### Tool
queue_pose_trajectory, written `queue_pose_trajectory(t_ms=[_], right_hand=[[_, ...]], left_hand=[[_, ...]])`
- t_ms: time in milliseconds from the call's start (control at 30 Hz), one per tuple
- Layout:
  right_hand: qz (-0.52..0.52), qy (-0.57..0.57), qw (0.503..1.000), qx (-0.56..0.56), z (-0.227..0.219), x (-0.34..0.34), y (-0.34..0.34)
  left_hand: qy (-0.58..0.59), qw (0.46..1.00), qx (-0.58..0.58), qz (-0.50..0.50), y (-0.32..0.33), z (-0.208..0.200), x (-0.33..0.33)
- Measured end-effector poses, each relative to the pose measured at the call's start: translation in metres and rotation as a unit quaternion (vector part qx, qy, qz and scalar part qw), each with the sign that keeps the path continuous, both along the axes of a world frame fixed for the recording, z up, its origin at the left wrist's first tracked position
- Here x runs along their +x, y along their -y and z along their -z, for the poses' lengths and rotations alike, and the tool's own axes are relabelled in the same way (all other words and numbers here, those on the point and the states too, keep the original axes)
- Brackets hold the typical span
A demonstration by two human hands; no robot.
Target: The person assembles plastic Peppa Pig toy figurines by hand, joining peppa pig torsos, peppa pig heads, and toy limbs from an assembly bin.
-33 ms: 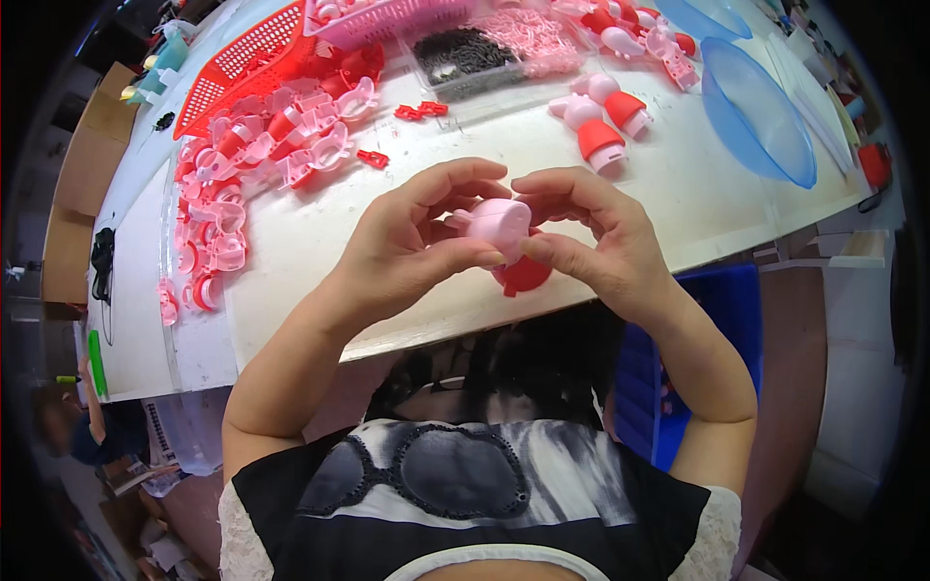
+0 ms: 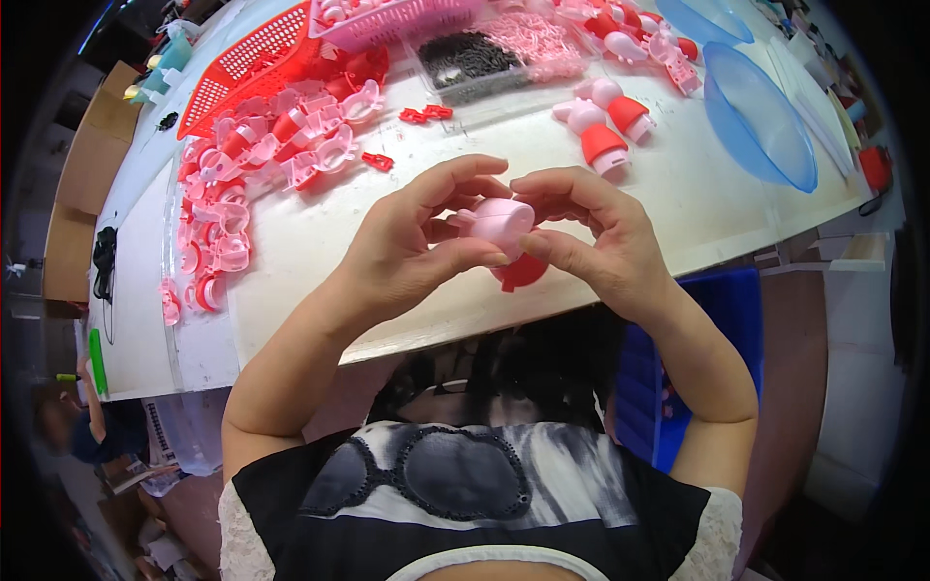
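Near the front edge of the table I hold a small toy figure [image 2: 501, 223] with a pink, rounded, eared head and a red lower part [image 2: 524, 274]. My left hand [image 2: 412, 228] is closed on its left side, the thumb below the head. From the right, the thumb and fingers of my right hand [image 2: 601, 237] grip it too; their far fingertips are partly hidden. Beyond my hands lie small red clip-like pieces [image 2: 377, 162]. Two similar pink-and-red figures [image 2: 603, 145] rest on the table to the far right.
At the left spreads a pile of pink and red plastic parts [image 2: 229, 215], with a red basket [image 2: 208, 100] behind. A pink basket [image 2: 387, 31] and a clear tray [image 2: 475, 92] of black and pink pieces stand at the back. Blue bowls [image 2: 756, 121] stand right; a blue bin [image 2: 722, 300] sits below the edge.
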State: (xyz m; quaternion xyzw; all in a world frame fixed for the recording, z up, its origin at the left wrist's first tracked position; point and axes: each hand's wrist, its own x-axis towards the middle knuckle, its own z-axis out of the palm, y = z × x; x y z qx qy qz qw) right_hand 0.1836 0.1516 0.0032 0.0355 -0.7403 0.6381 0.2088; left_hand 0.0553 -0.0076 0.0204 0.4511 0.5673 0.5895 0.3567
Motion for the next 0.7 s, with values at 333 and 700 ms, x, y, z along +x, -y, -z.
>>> queue_pose_trajectory(t_ms=[333, 700], right_hand=[[-0.024, 0.017, 1.0, 0.009, 0.017, -0.058, 0.006], [-0.021, 0.056, 0.989, 0.137, -0.003, -0.083, 0.002]], left_hand=[[-0.289, 0.952, -0.054, -0.087, 0.005, 0.006, -0.038], [-0.047, 0.998, 0.006, -0.042, 0.015, 0.026, -0.066]])
